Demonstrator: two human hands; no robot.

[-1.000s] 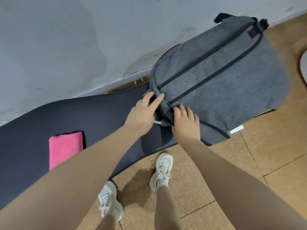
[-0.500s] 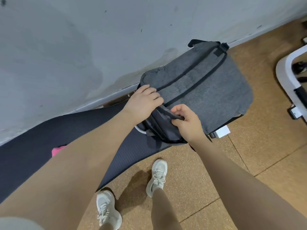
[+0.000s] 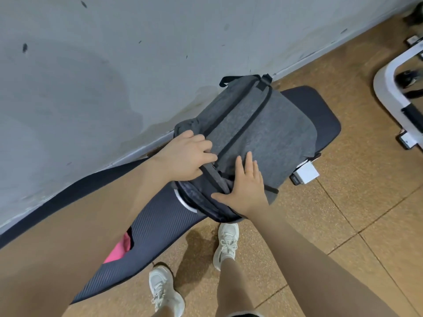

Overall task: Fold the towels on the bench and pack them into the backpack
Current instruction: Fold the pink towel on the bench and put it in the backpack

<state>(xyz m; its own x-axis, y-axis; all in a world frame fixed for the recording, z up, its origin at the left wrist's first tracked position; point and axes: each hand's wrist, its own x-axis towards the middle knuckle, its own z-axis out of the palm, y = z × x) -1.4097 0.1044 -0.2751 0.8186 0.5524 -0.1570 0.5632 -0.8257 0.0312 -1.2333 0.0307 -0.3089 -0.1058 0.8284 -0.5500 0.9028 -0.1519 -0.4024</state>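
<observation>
A grey backpack [image 3: 263,131] with black zip lines lies flat on the dark padded bench [image 3: 148,227], against the wall. My left hand [image 3: 185,154] grips the upper edge of the backpack's open mouth by the zip. My right hand [image 3: 246,191] lies flat, fingers spread, on the bag's lower flap beside the opening. The dark lining shows between the two hands. A folded pink towel [image 3: 117,249] rests on the bench at the lower left, mostly hidden behind my left forearm.
The pale wall [image 3: 114,76] runs close behind the bench. A white metal frame [image 3: 389,88] of gym equipment stands at the right. A white block [image 3: 306,172] sticks out under the backpack. My two white shoes [image 3: 225,243] stand on the brown tiled floor.
The view has drawn back and shifted left. My right hand went from pinching the bag's edge to lying flat on it. My left hand keeps hold of the upper edge.
</observation>
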